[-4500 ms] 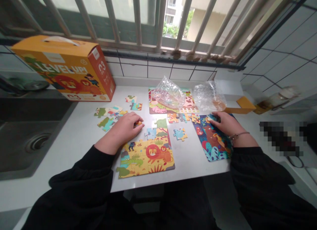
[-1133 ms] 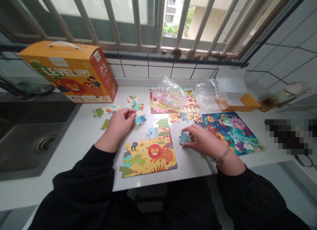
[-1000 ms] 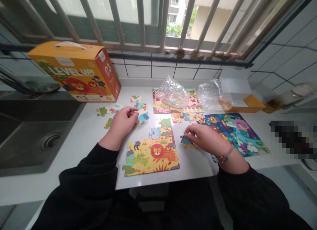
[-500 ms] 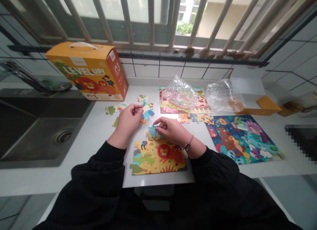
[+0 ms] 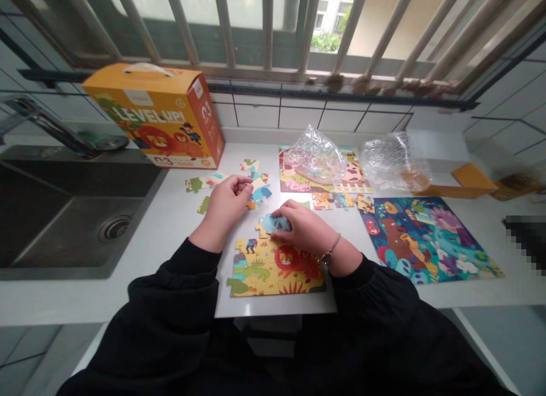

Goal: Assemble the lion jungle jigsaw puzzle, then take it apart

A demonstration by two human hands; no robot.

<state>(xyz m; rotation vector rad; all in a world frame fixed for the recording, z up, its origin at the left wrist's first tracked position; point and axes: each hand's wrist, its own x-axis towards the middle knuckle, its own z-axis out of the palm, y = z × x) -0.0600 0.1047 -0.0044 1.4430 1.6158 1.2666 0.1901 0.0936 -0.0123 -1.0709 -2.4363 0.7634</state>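
Note:
Fingers curled, my left hand (image 5: 230,202) is closed beside a group of loose puzzle pieces (image 5: 261,192); whether a piece is in its fingertips is hidden. With thumb and fingers, my right hand (image 5: 305,228) grips a blue puzzle piece (image 5: 275,223), which has a yellow part at its lower left. This piece is at the upper edge of a partly assembled lion puzzle (image 5: 260,273), in front of me on the counter. More loose pieces, among them a green one (image 5: 195,184), lie around my left hand.
An orange puzzle box (image 5: 149,117) stands by the sink (image 5: 77,225) on the left. A farm puzzle (image 5: 294,184) lies under clear plastic wrap (image 5: 318,157). Several pieces (image 5: 323,201) lie before it. A dark forest puzzle (image 5: 426,242) lies right, near an open orange-and-white box (image 5: 460,185).
My right hand's fingers have closed round the blue piece at the lion puzzle's upper edge. My left hand has stayed by the loose pieces. The whole view has shifted slightly.

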